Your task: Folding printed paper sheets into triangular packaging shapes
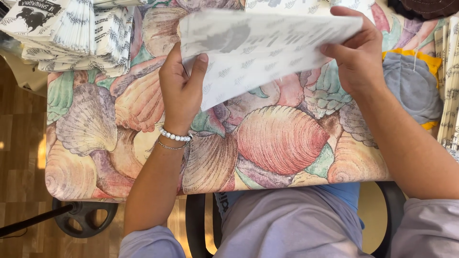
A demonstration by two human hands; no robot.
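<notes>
Shell-print tablecloth (282, 138); left hand (180, 91), right hand (359, 55) grip printed paper sheet (260, 52), top edge cut off.

A table (95, 143) draped in a cloth printed with large seashells in peach, green and mauve fills most of the view. Beyond its left edge lies a wooden plank floor (19, 157), warmly lit, where a black round stand base (86, 217) rests near the table's front left corner.
</notes>
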